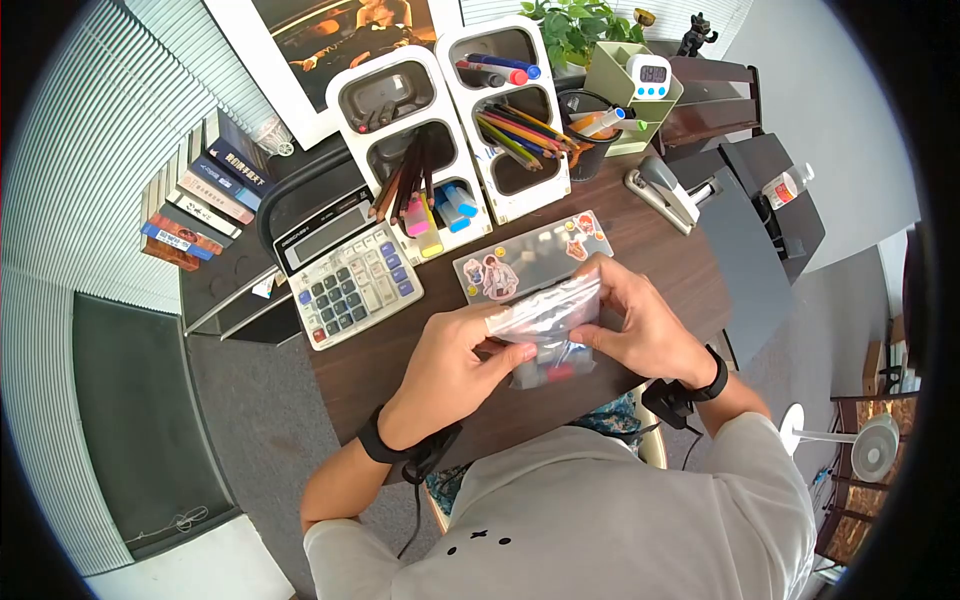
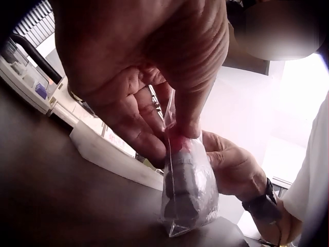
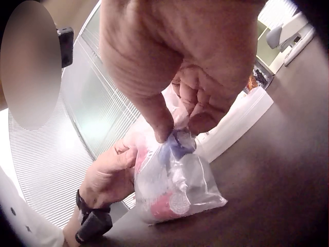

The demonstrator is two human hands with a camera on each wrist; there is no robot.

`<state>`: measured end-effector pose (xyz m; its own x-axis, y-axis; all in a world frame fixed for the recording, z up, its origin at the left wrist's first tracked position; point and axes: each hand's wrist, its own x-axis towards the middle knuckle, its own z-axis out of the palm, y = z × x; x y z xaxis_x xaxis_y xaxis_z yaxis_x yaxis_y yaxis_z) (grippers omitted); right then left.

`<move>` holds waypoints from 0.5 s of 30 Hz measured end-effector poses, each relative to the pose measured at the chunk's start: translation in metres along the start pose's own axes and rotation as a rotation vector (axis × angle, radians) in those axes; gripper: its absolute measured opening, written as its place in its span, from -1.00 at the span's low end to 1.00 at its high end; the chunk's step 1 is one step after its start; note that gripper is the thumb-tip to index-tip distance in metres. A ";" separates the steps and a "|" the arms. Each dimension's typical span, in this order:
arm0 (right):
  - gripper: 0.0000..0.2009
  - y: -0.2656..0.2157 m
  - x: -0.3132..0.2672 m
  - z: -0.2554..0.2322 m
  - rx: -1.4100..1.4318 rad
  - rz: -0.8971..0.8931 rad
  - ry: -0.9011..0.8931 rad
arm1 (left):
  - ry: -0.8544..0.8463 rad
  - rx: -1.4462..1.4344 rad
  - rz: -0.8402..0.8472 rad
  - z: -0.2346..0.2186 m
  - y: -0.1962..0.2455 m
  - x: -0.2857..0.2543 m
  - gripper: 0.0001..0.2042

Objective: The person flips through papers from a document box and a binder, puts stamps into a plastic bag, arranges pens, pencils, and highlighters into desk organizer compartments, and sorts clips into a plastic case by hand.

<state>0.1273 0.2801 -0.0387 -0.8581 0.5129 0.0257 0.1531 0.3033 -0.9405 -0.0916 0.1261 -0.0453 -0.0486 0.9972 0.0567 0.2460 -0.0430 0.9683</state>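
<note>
While both hands work above the desk's near side, the entries run by size.

Desk (image 1: 350, 372): dark wood; a firm base under the work, best used to take the bag's weight if the grip needs resetting.

Calculator (image 1: 372, 283): large-keyed, left of the work; near enough to the left hand that elbow and wrist do well to move little that way.

Case (image 1: 536, 258): stickered, just beyond the hands; a thing to keep clear of.

Left hand (image 1: 440, 372): holding the bag's upper left side, thumb against fingers. Grip best light and near the top edge, where it does not crush the contents.

Right hand (image 1: 650, 328): holding the bag's upper right side, its thumb opposed likewise. Even tension with the left keeps the film flat between them.

Bag (image 1: 548, 352): clear, thin, creased; between the two hands, over the desk's near part, its top slanting up to the right. Whether the mouth is open cannot be told. Levelling the top and smoothing the creases outward helps.

Contents: red piece (image 3: 165, 206), low in the bag; blue piece (image 3: 177, 146), near the right thumb. Both are best settled below the fingertips, lest film snag.
</note>
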 end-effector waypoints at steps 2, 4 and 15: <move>-0.55 -0.003 -0.005 -0.006 0.028 0.016 -0.005 | -0.024 0.026 0.048 0.000 0.003 0.000 -0.68; -0.56 -0.008 -0.012 -0.018 0.055 0.032 -0.013 | 0.011 0.197 0.097 -0.001 0.012 0.000 -0.50; -0.32 0.015 -0.031 -0.069 -0.427 0.185 0.606 | 0.105 0.801 0.014 0.000 0.001 0.008 -0.23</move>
<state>0.1904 0.3239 -0.0305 -0.3998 0.8992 0.1779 0.5505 0.3907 -0.7378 -0.0913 0.1337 -0.0437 -0.1214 0.9843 0.1283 0.8644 0.0412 0.5011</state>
